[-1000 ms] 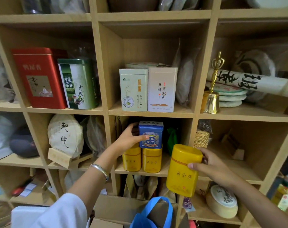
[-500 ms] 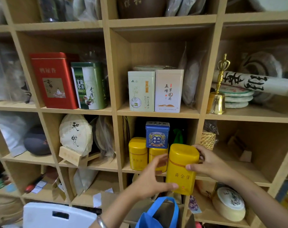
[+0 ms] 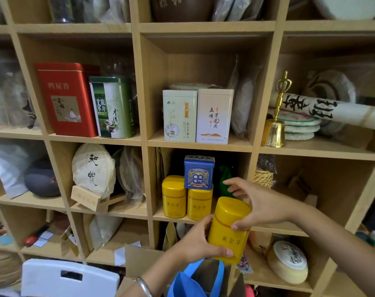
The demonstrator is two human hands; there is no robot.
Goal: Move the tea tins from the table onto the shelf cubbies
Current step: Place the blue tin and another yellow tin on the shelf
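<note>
I hold a yellow tea tin (image 3: 229, 230) upright in front of the shelf, just below the middle cubby. My left hand (image 3: 200, 241) grips its lower left side and my right hand (image 3: 257, 204) grips its top right. Inside that cubby (image 3: 233, 221) stand two yellow tins (image 3: 174, 197) side by side, with a blue tin (image 3: 199, 172) stacked on top of them. The cubby above holds a pale green tin (image 3: 179, 116) and a white tin (image 3: 214, 116). A red tin (image 3: 67, 99) and a green tin (image 3: 112, 107) sit in the cubby to the left.
Wrapped tea cakes (image 3: 93, 170) fill the cubby left of the yellow tins. A brass bell (image 3: 275, 125) and a paper scroll (image 3: 332, 110) lie at right. The cubby at lower right (image 3: 323, 189) has free room. A blue bag (image 3: 195, 279) and a white stool (image 3: 68, 277) are below.
My left hand left the blue tin on the shelf and came down onto the yellow tin, which both hands now hold. The tin has shifted slightly right and lower in view.
</note>
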